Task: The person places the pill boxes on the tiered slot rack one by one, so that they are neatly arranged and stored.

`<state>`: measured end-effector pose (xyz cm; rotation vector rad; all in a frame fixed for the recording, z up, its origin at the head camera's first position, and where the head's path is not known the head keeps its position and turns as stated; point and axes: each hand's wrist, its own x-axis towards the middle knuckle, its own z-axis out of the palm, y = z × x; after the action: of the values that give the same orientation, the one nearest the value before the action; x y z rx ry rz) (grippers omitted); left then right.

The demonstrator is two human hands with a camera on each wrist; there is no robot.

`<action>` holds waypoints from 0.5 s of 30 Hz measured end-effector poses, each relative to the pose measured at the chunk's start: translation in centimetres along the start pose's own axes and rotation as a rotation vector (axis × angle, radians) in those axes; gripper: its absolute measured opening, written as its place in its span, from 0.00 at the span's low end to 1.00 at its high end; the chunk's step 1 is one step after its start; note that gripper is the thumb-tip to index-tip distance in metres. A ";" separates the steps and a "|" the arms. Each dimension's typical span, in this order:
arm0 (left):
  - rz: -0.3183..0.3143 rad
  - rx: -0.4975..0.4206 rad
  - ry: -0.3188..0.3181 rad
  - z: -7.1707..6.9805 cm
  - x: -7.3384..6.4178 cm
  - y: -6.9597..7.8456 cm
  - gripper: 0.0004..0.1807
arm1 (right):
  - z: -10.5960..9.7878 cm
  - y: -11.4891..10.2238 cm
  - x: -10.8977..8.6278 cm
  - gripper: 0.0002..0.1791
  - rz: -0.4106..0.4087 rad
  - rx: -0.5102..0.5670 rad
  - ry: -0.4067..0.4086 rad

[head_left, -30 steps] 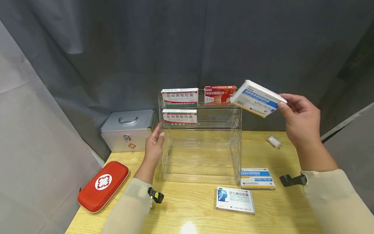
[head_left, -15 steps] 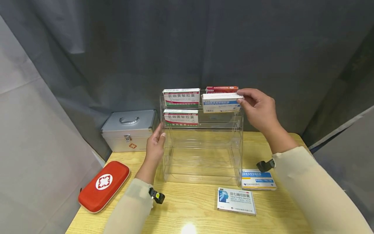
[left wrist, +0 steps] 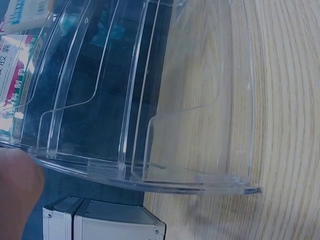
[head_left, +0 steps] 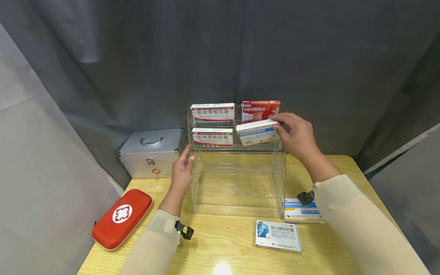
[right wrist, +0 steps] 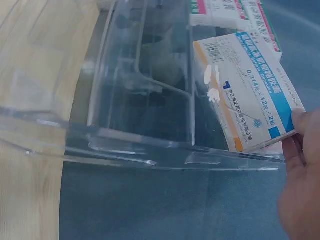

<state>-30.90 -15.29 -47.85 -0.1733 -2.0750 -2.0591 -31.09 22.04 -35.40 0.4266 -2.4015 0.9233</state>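
My right hand [head_left: 298,133] pinches a white-and-blue medicine box [head_left: 258,132] by its right end, thumb in front. The box tilts at the second tier of a clear acrylic display rack [head_left: 237,208], right of a white, red and green medicine box [head_left: 212,138]. In the right wrist view the held medicine box [right wrist: 245,90] shows its printed face and yellow edge. My left hand [head_left: 182,172] grips the rack's left side panel, thumb towards the front; part of that hand [left wrist: 17,192] shows in the left wrist view. On the top tier stand another white-red-green box [head_left: 213,114] and a red medicine box [head_left: 260,110].
On the table's right lie a second white-and-blue box [head_left: 302,211], partly behind the right sleeve, and a white box with a blue head picture [head_left: 278,236]. A silver case [head_left: 151,152] stands left of the rack, a red zip case [head_left: 122,219] nearer. A grey curtain hangs behind.
My right hand has brought the white-and-blue box left and down from the rack's right, past the red box, to the second tier. The left hand stays on the side panel.
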 end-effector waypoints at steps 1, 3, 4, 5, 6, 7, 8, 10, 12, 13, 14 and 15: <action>0.004 0.007 0.001 0.0 0.0 0.0 0.31 | 0.1 0.0 -0.1 0.18 -0.016 -0.017 -0.005; 0.004 0.025 0.003 -0.1 0.0 0.0 0.31 | 0.1 0.0 -0.3 0.19 -0.026 -0.049 -0.024; 0.003 0.030 0.002 -0.1 0.0 0.0 0.32 | 0.1 0.0 -0.4 0.20 -0.026 -0.063 -0.036; 0.005 0.026 -0.002 -0.1 0.0 0.0 0.32 | 0.0 0.0 -0.6 0.20 -0.024 -0.078 -0.050; 0.003 0.023 -0.005 -0.1 -0.1 0.0 0.32 | 0.0 0.0 -0.7 0.20 -0.026 -0.098 -0.062; 0.002 0.018 -0.006 0.0 -0.1 0.1 0.32 | -0.1 -0.1 -0.8 0.20 -0.033 -0.122 -0.076; 0.004 0.017 -0.006 0.0 -0.2 0.1 0.32 | -0.2 0.0 -0.8 0.20 -0.046 -0.145 -0.090; 0.001 0.015 -0.004 0.0 -0.2 0.1 0.32 | -0.3 0.0 -0.9 0.20 -0.083 -0.189 -0.108; -0.002 0.018 0.003 0.0 -0.3 0.1 0.32 | -0.4 0.1 -0.9 0.20 -0.119 -0.223 -0.116; 0.003 0.016 0.005 0.0 -0.3 0.1 0.32 | -0.5 0.1 -0.8 0.20 -0.131 -0.238 -0.123; 0.005 0.017 0.008 0.0 -0.2 0.1 0.32 | -0.5 0.1 -0.8 0.21 -0.143 -0.248 -0.126; 0.006 0.014 0.011 0.0 -0.2 0.1 0.32 | -0.5 0.0 -0.8 0.21 -0.149 -0.255 -0.131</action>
<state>-30.70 -15.24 -47.78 -0.1650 -2.0791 -2.0377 -30.31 22.50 -35.55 0.5741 -2.5231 0.5300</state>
